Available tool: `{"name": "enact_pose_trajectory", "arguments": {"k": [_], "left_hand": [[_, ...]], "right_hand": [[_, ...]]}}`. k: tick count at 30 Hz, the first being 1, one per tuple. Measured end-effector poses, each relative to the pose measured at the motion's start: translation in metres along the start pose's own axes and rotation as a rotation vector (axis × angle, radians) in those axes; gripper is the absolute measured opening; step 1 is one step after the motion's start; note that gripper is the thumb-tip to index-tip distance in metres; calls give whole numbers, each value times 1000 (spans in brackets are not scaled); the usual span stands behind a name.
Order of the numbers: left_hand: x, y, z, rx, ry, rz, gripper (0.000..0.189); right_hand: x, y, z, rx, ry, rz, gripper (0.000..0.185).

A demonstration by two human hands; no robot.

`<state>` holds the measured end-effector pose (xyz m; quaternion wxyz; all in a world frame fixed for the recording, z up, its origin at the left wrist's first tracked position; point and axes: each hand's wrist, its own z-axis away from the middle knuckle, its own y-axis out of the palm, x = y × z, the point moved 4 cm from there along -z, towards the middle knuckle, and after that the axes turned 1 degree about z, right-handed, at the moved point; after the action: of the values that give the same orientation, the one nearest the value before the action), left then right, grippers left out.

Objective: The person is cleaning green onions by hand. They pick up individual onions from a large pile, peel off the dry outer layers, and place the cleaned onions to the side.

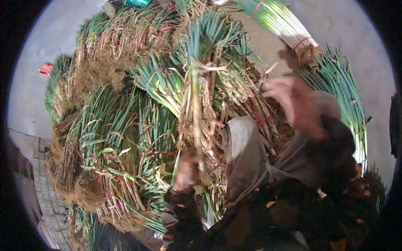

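My left hand (186, 171), blurred and curled, is at the root end of a long green onion stalk (196, 116) and seems to grip it. The stalk runs away from me, over a heap of untrimmed green onions (209, 91) with dry, brown outer leaves. My right hand (284, 97), strongly blurred, is raised near my right knee, its fingers apart and nothing visible in them. Between my hands is my left knee (241, 135) in grey cloth. Just right of the heap's middle, a bundle with red ties (259, 117) lies partly behind that knee.
Many rooty green onion bundles (110, 116) are stacked at the left. At the far right lie a cleaned bundle (289, 28) with red bands and loose cleaned green onions (345, 94). A green can (138, 3) and a red wrapper (46, 68) sit beyond the stacks.
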<state>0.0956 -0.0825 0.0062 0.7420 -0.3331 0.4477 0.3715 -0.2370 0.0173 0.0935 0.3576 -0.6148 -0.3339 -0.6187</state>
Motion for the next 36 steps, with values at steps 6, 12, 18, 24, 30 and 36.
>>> {"name": "enact_pose_trajectory", "arguments": {"k": [6,12,18,24,30,36], "left_hand": [[14,26,108,126,-316,1060,44],[77,15,201,174,-541,848,53],[114,8,235,539,-605,379,50],[102,26,97,24,-204,177,27],[19,61,-15,-206,211,216,31],[32,82,-26,-364,460,-133,27]], "right_hand": [[-174,173,-27,497,831,-898,45],[-169,239,-33,693,746,-1195,26],[-176,239,-7,573,778,-1247,25],[-179,211,-3,429,692,-1094,26],[-173,196,9,335,632,-1023,27],[-184,185,11,297,619,-1014,29]]}}
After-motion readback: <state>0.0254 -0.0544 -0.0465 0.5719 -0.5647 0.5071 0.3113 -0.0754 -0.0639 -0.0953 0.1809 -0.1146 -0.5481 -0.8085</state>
